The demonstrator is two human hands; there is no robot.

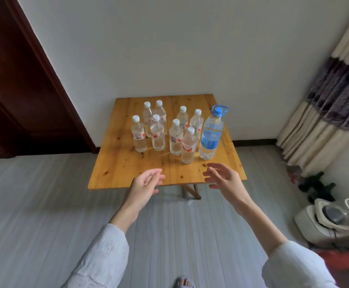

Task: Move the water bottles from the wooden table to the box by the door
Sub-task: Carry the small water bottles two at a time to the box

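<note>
A square honey-coloured wooden table stands against a white wall, with a dark brown wooden door to its left. On it stand 8 small clear plastic water bottles with white caps, upright and clustered near the middle. Just right of them stands 1 large clear bottle with a blue label, cap and handle. Both hands reach over the table's near edge, fingers loosely spread, holding nothing: the left hand and the right hand, well apart.
</note>
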